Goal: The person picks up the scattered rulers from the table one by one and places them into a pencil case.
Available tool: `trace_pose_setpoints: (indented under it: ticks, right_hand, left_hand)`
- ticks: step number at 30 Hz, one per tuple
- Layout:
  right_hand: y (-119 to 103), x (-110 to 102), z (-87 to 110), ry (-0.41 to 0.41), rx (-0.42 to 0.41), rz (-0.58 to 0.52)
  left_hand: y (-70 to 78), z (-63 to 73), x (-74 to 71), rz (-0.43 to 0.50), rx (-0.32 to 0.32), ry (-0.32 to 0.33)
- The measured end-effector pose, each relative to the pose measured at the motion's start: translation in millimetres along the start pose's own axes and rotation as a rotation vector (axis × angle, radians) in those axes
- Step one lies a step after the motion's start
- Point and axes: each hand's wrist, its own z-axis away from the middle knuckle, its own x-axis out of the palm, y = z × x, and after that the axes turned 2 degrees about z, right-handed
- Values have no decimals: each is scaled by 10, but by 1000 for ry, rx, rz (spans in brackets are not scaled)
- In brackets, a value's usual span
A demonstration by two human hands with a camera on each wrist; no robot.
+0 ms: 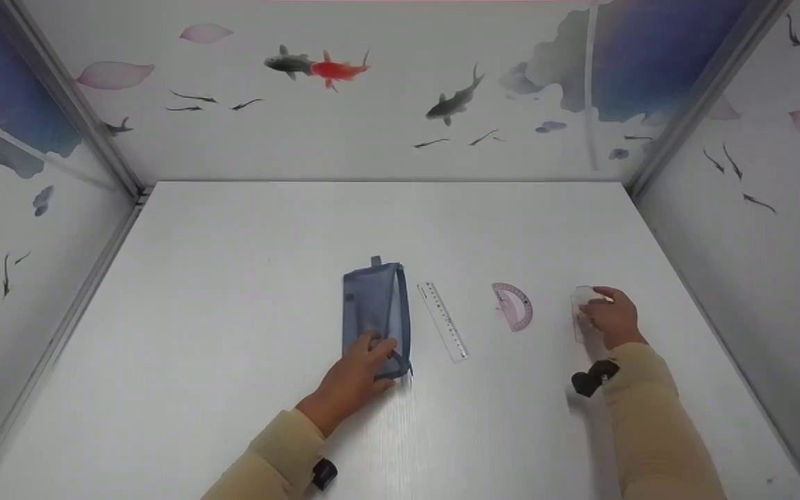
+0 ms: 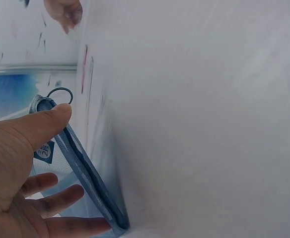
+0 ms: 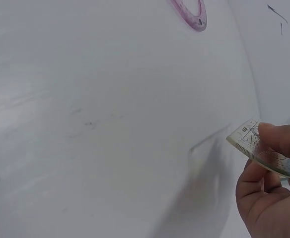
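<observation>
A blue mesh zip pencil case (image 1: 365, 298) lies on the white table, its long zip side facing right. My left hand (image 1: 355, 378) grips its near end. In the left wrist view, the thumb (image 2: 50, 121) presses near the zip end beside a cord loop, and the fingers spread along the mesh under the zip edge. On the right, my right hand (image 1: 612, 316) pinches a clear plastic measuring plate (image 3: 252, 141) between thumb and fingers. Scale ticks and fine lines mark it; the hand covers part of its outline. Tilted, it casts a shadow on the table.
A clear straight ruler (image 1: 444, 323) lies just right of the pencil case. Farther right lies a pink protractor (image 1: 523, 305). White walls painted with fish border the table (image 1: 233, 229) at the back and both sides.
</observation>
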Motion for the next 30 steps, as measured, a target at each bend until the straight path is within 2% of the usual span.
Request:
trace_pose_setpoints:
  ticks: [11,20,30]
  right_hand:
    - [-115,57,81,7,3,-101]
    - [-254,132,167,-5,5,-210]
    - [-361,270,229,3,26,-329]
  left_hand:
    - [-8,1,5,10,13,8]
    - [-34,13,17,4,50,31]
    - [-39,15,35,0,35,37]
